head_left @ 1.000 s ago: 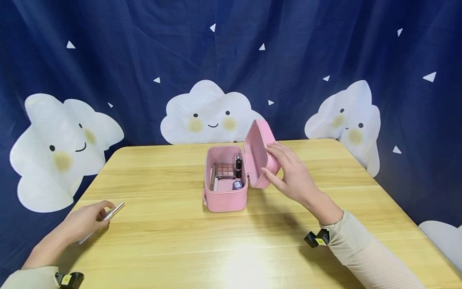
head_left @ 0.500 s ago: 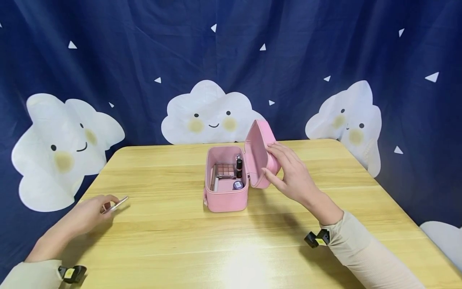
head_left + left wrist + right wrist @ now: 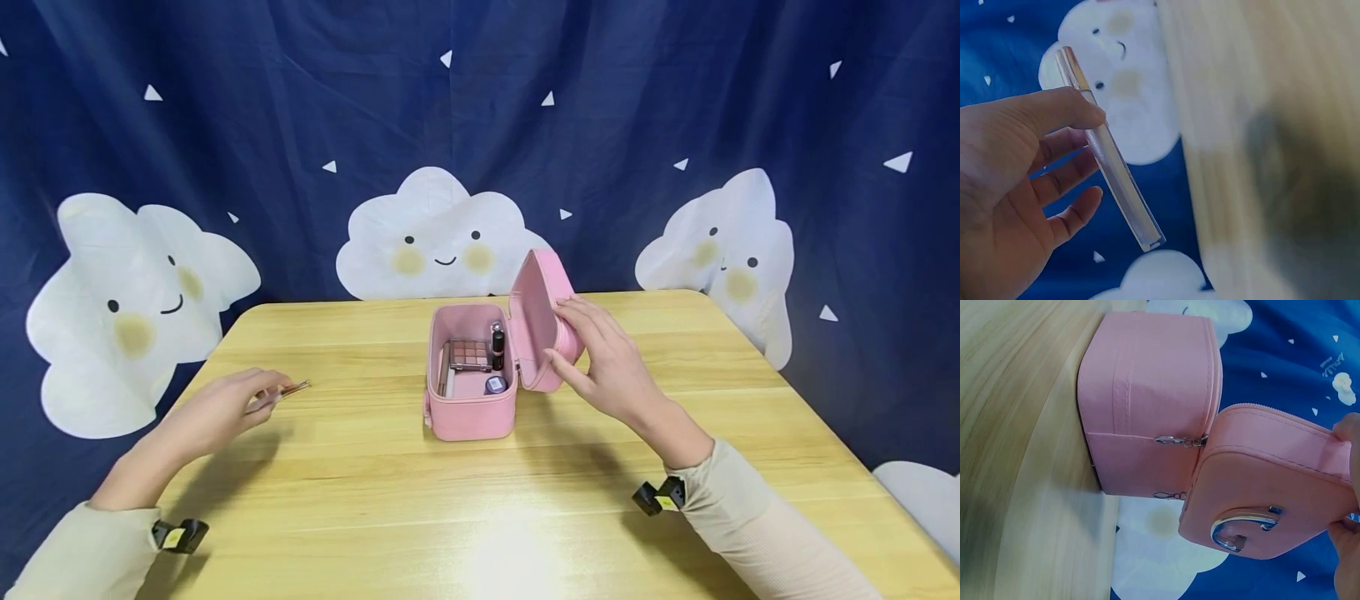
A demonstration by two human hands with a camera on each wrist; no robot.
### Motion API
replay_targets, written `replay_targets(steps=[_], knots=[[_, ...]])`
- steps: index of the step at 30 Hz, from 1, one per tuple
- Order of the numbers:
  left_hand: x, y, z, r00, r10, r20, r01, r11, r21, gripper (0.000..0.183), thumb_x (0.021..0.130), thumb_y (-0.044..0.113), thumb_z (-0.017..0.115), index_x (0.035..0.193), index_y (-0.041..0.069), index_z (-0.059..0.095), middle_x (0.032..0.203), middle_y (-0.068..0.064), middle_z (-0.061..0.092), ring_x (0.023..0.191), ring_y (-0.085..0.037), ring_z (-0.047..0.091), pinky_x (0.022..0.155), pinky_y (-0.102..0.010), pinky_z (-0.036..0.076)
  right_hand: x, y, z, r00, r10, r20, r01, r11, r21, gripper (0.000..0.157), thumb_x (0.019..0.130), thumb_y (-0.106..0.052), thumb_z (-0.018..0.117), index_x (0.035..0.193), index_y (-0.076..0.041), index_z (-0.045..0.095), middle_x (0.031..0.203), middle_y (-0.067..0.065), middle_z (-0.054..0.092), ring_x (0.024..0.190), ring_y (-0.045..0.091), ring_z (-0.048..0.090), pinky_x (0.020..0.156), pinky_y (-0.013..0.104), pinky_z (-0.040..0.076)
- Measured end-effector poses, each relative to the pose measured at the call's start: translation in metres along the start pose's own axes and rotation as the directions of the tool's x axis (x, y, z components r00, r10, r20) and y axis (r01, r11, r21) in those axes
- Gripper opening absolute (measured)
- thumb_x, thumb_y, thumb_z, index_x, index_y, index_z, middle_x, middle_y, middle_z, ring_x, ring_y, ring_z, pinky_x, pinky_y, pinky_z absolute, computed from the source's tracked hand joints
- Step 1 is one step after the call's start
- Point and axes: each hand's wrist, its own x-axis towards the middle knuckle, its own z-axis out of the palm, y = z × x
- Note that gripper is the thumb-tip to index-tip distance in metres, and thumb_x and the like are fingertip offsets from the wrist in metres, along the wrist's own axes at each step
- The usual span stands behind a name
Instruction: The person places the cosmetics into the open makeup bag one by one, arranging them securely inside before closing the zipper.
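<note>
A slim, pale cosmetic tube (image 3: 1119,175) with a shiny cap is pinched between the thumb and fingers of my left hand (image 3: 221,412), raised above the left side of the table. My right hand (image 3: 611,367) grips the edge of the lid (image 3: 534,325) of a pink makeup case (image 3: 471,421), and the lid stands tilted up. Inside the case lie an eyeshadow palette (image 3: 470,354), a black tube (image 3: 498,342), a small round pot (image 3: 495,384) and a slender white stick (image 3: 450,382). The right wrist view has the lid's outer face with its handle (image 3: 1244,528).
The case stands near the middle of a light wooden table (image 3: 360,500). Behind the table hangs a dark blue curtain (image 3: 300,83) with white clouds. Metal zip pulls (image 3: 1175,441) hang from the hinge side of the case.
My left hand has risen off the left of the table with the tube and moved forward and to the right, toward the case. The right hand and the lid keep their place.
</note>
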Motion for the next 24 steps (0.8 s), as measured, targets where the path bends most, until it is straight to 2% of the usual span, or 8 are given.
replay_targets(steps=[4, 10, 17, 24], knots=[[0.02, 0.013, -0.005, 0.995, 0.092, -0.046, -0.092, 0.996, 0.011, 0.031, 0.081, -0.001, 0.073, 0.107, 0.013, 0.066, 0.092, 0.006, 0.064, 0.078, -0.011, 0.061, 0.063, -0.035, 0.052, 0.0, 0.0, 0.0, 1.0, -0.001, -0.003, 0.001, 1.0, 0.001, 0.059, 0.098, -0.045, 0.051, 0.133, 0.002, 0.054, 0.133, 0.018, 0.055, 0.128, 0.036, 0.047, 0.112, 0.044, 0.032], [0.049, 0.028, -0.01, 0.96, 0.244, -0.138, -0.243, 0.97, 0.021, 0.04, 0.073, -0.005, 0.078, 0.106, 0.012, 0.066, 0.091, 0.004, 0.064, 0.077, -0.014, 0.062, 0.064, -0.038, 0.053, -0.001, 0.0, 0.0, 1.0, -0.003, -0.012, 0.003, 1.0, -0.001, 0.059, 0.098, -0.046, 0.051, 0.133, 0.002, 0.054, 0.133, 0.018, 0.056, 0.128, 0.035, 0.047, 0.11, 0.047, 0.034], [0.079, 0.045, -0.013, 0.946, 0.298, -0.127, -0.299, 0.954, 0.012, 0.035, 0.077, -0.005, 0.077, 0.107, 0.01, 0.067, 0.099, 0.001, 0.066, 0.086, -0.018, 0.064, 0.073, -0.04, 0.054, -0.001, 0.0, 0.0, 1.0, 0.003, -0.011, -0.003, 1.0, 0.0, 0.059, 0.098, -0.046, 0.05, 0.133, 0.002, 0.054, 0.134, 0.018, 0.055, 0.129, 0.034, 0.047, 0.111, 0.044, 0.033], [0.107, 0.063, -0.013, 0.919, 0.373, -0.128, -0.377, 0.926, -0.009, 0.032, 0.081, -0.006, 0.072, 0.107, 0.011, 0.065, 0.1, -0.001, 0.065, 0.09, -0.022, 0.063, 0.076, -0.042, 0.053, 0.0, 0.0, 0.001, 1.0, -0.003, -0.019, 0.003, 1.0, 0.008, 0.058, 0.097, -0.044, 0.052, 0.131, 0.003, 0.055, 0.133, 0.018, 0.056, 0.128, 0.036, 0.048, 0.11, 0.047, 0.035]])
